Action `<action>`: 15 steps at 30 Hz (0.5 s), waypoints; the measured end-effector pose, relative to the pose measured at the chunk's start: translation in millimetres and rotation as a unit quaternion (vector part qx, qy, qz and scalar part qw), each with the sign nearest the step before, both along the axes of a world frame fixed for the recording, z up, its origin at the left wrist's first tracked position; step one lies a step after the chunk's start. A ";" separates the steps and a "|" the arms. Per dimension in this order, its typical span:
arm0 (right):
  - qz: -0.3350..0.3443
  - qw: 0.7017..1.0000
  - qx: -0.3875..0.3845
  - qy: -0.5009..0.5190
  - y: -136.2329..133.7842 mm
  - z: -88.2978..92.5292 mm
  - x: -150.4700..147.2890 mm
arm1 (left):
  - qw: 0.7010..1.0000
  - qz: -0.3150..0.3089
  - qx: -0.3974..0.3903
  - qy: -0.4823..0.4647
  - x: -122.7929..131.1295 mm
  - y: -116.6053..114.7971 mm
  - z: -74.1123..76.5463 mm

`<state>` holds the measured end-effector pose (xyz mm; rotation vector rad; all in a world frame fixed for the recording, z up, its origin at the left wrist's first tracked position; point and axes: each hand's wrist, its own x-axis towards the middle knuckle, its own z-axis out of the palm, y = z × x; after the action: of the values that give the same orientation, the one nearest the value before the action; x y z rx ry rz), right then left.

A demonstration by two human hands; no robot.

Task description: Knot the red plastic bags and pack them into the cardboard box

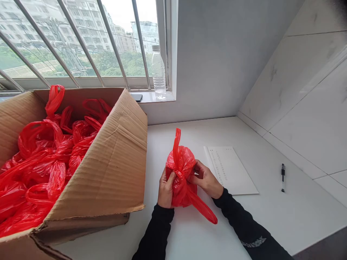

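A crumpled red plastic bag [182,169] is held just above the white table [284,216], in front of me. My left hand [166,187] grips its left side, fingers closed round the plastic. My right hand [204,178] pinches the bag's right side. One handle sticks straight up, another trails down toward my right sleeve. Both arms wear black sleeves.
A large cardboard box [114,162] full of several knotted red bags [46,159] stands at the left. A printed sheet of paper [230,169] and a black pen [282,177] lie to the right. A water bottle [158,72] and a dark phone [137,97] sit on the window sill.
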<state>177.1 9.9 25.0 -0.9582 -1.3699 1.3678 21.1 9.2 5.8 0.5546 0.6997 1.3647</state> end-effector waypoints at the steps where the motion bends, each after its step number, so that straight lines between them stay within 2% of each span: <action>1: -0.008 1.000 -0.002 -0.001 0.3 -0.9 -0.1 | 1.000 -0.007 0.002 0.000 0.1 -0.6 0.8; 6: -0.043 0.999 -0.001 -0.002 3.1 -4.5 1.4 | 0.999 -0.036 0.016 0.015 0.6 -3.4 2.8; 15: -0.022 1.000 0.002 0.002 0.7 -2.2 -1.3 | 0.997 0.006 0.037 0.063 -1.1 0.3 -2.6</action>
<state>175.7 10.5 22.8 -0.9778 -1.3403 1.3327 20.0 9.5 3.2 0.7002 0.7573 1.3790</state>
